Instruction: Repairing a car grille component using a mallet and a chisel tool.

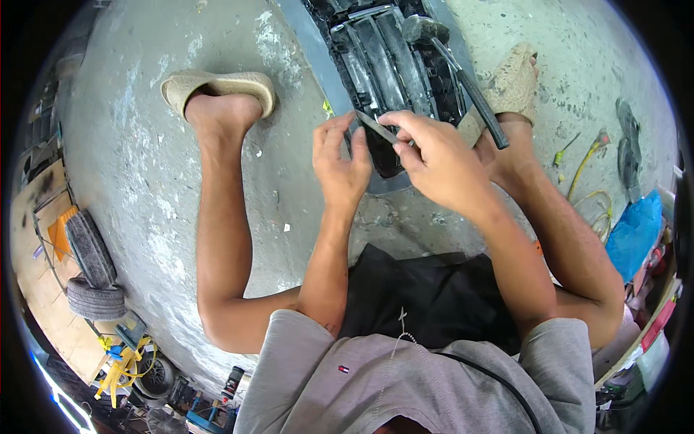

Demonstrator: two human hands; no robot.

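Observation:
I squat on a concrete floor over a black plastic grille part (pixel 383 54) set in a grey panel (pixel 318 65). My right hand (pixel 437 159) pinches a thin flat metal blade (pixel 376 127) that points up-left across the grille's near end. My left hand (pixel 340 163) has its fingertips on the blade's far tip and the grille edge. A hammer with a black handle (pixel 477 101) lies across the grille, its head at the top, leaning toward my right foot.
My feet in woven tan shoes (pixel 217 87) flank the part. To the right lie yellow cable (pixel 589 166), a blue plastic bag (pixel 636 231) and small tools. Stacked tyres (pixel 90 275) and yellow equipment (pixel 123 362) sit at the left.

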